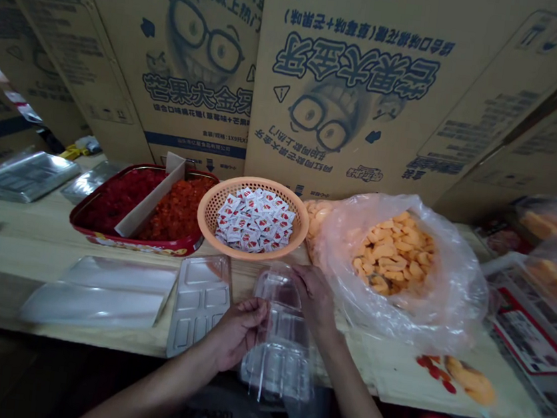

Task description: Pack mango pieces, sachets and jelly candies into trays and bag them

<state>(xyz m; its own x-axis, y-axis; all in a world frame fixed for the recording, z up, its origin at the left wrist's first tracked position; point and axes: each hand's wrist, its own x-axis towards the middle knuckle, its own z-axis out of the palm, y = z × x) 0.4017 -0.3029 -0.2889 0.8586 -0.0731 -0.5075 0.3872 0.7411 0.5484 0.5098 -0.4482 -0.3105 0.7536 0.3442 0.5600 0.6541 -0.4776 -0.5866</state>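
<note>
A stack of clear plastic compartment trays (281,343) lies at the table's front edge between my hands. My left hand (237,330) grips its left side with curled fingers. My right hand (315,300) holds its upper right part, fingers bent over the plastic. Another clear compartment tray (199,300) lies flat just left of my left hand. Behind the trays stands an orange basket (253,217) full of small white and red sachets.
A red tray (138,210) of red bits, split by a cardboard divider, sits at left. An open clear bag (402,270) of orange snack pieces sits at right. Clear film sheets (98,292) lie front left. Printed cartons (353,83) wall the back.
</note>
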